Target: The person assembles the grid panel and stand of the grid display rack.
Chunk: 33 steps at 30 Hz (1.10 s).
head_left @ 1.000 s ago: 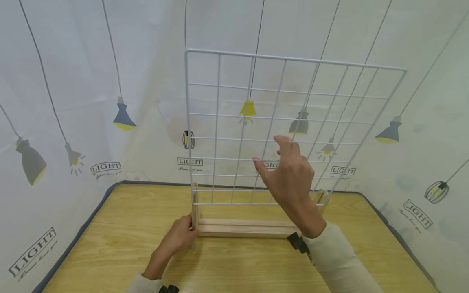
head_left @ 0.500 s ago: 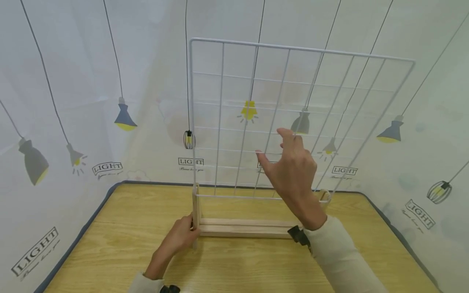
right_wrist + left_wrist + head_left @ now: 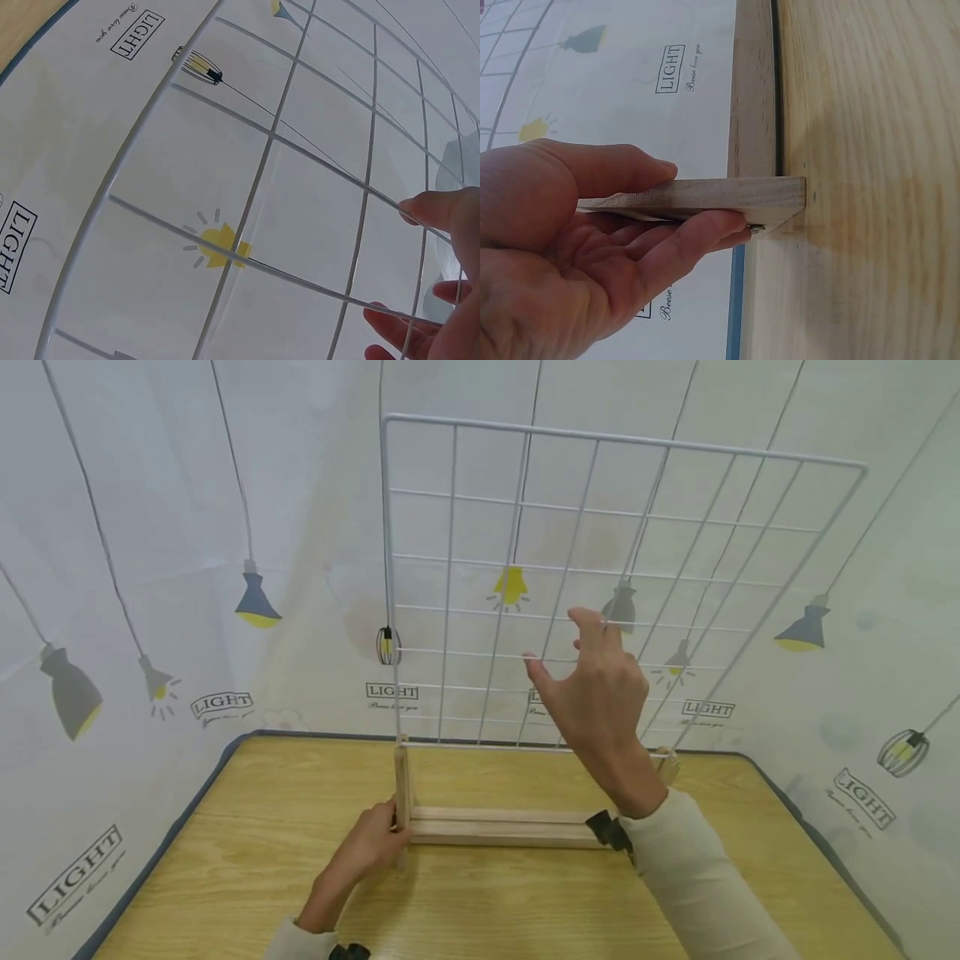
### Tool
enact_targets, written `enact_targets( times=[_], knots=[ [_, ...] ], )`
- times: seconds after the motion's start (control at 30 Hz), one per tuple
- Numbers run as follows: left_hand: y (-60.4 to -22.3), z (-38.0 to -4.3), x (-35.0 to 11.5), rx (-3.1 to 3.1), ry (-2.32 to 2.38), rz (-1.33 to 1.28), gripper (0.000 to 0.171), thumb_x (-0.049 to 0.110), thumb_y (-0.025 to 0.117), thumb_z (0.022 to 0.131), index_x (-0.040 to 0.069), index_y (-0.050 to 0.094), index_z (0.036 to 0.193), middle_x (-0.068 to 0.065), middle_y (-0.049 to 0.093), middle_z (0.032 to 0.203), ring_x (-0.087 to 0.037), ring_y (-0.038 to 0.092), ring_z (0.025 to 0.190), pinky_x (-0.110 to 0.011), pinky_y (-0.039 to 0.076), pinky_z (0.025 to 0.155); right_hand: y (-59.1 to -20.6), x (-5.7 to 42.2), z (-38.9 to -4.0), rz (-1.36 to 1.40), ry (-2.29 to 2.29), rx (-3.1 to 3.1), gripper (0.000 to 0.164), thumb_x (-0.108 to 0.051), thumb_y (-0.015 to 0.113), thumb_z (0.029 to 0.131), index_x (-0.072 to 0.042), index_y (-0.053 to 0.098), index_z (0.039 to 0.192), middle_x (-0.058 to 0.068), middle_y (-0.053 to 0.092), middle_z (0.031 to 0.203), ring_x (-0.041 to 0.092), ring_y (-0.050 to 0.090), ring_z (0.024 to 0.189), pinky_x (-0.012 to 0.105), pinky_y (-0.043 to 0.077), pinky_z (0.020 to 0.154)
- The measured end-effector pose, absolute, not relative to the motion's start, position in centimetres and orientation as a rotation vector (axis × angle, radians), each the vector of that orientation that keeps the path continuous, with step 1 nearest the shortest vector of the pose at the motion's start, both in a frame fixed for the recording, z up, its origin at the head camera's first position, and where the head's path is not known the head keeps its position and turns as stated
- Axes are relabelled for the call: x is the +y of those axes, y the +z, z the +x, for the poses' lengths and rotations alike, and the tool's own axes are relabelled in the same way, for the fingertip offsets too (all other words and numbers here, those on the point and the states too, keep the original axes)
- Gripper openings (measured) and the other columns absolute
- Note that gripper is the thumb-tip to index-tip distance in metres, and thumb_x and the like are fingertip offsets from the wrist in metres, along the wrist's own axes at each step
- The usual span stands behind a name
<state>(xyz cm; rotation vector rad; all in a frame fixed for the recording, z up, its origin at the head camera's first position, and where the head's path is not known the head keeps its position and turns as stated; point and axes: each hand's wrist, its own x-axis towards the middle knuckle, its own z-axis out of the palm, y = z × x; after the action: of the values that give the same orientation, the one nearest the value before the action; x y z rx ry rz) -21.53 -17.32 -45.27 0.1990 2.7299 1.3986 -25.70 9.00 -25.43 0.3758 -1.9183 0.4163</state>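
My left hand (image 3: 371, 839) pinches the left upright (image 3: 402, 785) of a pale wooden stand (image 3: 510, 837) on the table. In the left wrist view the thumb lies on one face of that wooden board (image 3: 742, 193) and the fingers on the other, near a small metal fitting (image 3: 756, 228). My right hand (image 3: 603, 693) holds a white wire grid panel (image 3: 564, 568) raised over the stand, leaning away. Its thumb and fingertips are on the wires in the right wrist view. The panel's lower edge is level with the tops of the uprights; the right upright (image 3: 667, 764) is partly hidden.
The wood-grain table (image 3: 247, 827) has a dark blue back edge. Behind and at both sides hangs a pale sheet (image 3: 315, 610) printed with lamps and the word LIGHT. A black strap piece (image 3: 609, 832) sits at my right wrist.
My right hand has moved up a little, lifting the grid panel, so its lower edge has risen towards the upright tops. My left hand keeps its hold on the stand.
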Motion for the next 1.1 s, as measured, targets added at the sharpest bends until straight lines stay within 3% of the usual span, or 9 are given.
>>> enact_targets(
  times=[0.23, 0.87, 1.1],
  knots=[
    [-45.4, -21.5, -17.4, 2.709, 1.405, 0.203, 0.055, 0.002, 0.054, 0.094, -0.014, 0.037, 0.144, -0.039, 0.054, 0.131, -0.046, 0.06, 0.116, -0.046, 0.058, 0.076, -25.3, 9.0, -25.9, 0.365, 0.417, -1.929, 0.061, -0.037, 0.082, 0.079, -0.003, 0.057, 0.124, 0.019, 0.068, 0.094, 0.033, 0.066, 0.068, 0.039, 0.041, 0.042],
    [-45.1, -21.6, -17.2, 2.718, 1.41, 0.219, 0.054, 0.001, 0.056, 0.093, -0.013, 0.04, 0.142, -0.038, 0.055, 0.129, -0.042, 0.063, 0.112, -0.045, 0.058, 0.075, -25.1, 8.9, -26.5, 0.358, 0.446, -1.992, 0.066, -0.037, 0.084, 0.078, -0.003, 0.057, 0.127, 0.019, 0.068, 0.099, 0.032, 0.066, 0.074, 0.041, 0.043, 0.048],
    [-45.1, -21.3, -17.3, 2.715, 1.418, 0.206, 0.054, 0.001, 0.055, 0.094, -0.014, 0.038, 0.143, -0.038, 0.053, 0.131, -0.047, 0.059, 0.117, -0.05, 0.057, 0.082, -25.4, 8.6, -26.8, 0.353, 0.442, -2.017, 0.064, -0.036, 0.084, 0.078, -0.004, 0.058, 0.127, 0.018, 0.067, 0.098, 0.032, 0.063, 0.069, 0.041, 0.044, 0.048]
  ],
)
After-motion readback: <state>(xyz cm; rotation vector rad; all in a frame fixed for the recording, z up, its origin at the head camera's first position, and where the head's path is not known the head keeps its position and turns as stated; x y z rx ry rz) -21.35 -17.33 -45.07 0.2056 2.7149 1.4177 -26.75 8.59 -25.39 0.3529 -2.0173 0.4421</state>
